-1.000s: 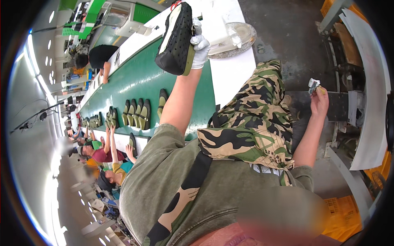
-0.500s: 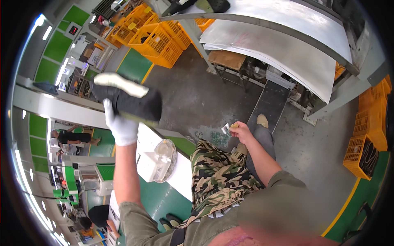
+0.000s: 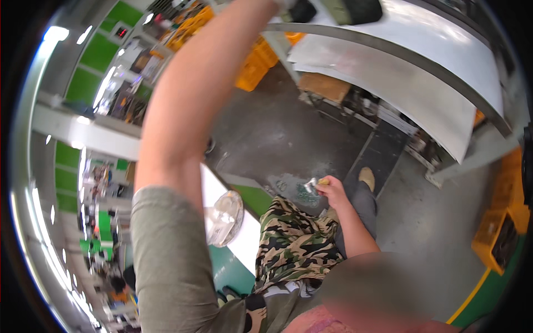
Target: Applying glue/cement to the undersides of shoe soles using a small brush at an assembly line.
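Furthest left of the curved white conveyor belt (image 3: 422, 83), a row of workstations runs into the distance, too blurred to read. Nearer the belt, a clear plastic dish (image 3: 225, 219) sits on the white edge of a green table (image 3: 244, 238). The bare left arm rises from there up to the belt's near end, where the left hand (image 3: 284, 3) is cut off by the frame edge; I cannot tell whether it grips, though it meets a dark shoe part (image 3: 302, 10), probably an upper, lying on the belt beside another dark piece (image 3: 355, 8). Below the belt, over camouflage trousers, the right hand (image 3: 332, 191) is closed on a small silvery tool (image 3: 311, 185), perhaps a brush. Yellow crates (image 3: 499, 233) stand right of the belt.

The step looks like setting the shoe part onto the belt; next calls for letting go cleanly and drawing the arm back.
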The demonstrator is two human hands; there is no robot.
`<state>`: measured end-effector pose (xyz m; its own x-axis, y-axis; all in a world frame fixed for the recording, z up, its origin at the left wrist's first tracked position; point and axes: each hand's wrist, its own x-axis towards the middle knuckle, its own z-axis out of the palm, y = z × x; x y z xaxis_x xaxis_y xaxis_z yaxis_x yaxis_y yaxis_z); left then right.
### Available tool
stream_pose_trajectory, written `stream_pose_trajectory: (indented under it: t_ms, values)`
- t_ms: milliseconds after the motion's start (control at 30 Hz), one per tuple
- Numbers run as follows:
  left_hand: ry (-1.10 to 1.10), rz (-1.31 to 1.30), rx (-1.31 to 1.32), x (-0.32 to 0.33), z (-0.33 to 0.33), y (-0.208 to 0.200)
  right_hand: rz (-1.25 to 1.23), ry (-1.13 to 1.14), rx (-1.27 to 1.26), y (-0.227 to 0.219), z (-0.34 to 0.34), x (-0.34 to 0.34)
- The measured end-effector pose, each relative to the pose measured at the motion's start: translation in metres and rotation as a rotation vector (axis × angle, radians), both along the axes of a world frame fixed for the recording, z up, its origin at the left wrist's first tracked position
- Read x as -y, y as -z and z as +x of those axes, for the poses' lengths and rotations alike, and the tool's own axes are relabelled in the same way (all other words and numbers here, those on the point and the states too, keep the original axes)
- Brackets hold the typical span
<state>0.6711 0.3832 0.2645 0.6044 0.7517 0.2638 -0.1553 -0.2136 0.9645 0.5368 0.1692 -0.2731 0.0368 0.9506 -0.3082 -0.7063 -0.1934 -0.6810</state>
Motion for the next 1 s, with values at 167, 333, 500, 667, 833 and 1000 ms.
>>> stream_pose_trajectory:
  t_ms: [167, 333, 500, 667, 833, 1000]
  values:
    - [-0.698, 0.054, -0.418, 0.041, 0.091, 0.019, -0.03, 0.062, -0.047, 0.001, 0.0, 0.003]
    - [-0.197, 1.149, -0.486, -0.039, 0.028, 0.038, -0.023, 0.037, -0.022, -0.005, -0.005, 0.003]
    - [-0.074, 0.882, -0.35, 0.107, -0.135, 0.055, -0.027, 0.049, -0.017, 0.009, -0.004, 0.016]
    - [-0.215, 0.907, -0.644, 0.181, -0.382, 0.167, -0.138, -0.013, 0.011, 0.022, 0.001, 0.007]
    - [-0.724, -0.204, -1.332, 0.33, -0.648, 0.309, -0.175, -0.114, 0.059, 0.045, 0.028, 0.001]
    - [-1.008, -0.822, -1.534, 0.536, -0.812, 0.399, -0.321, -0.16, 0.143, 0.049, 0.037, 0.008]
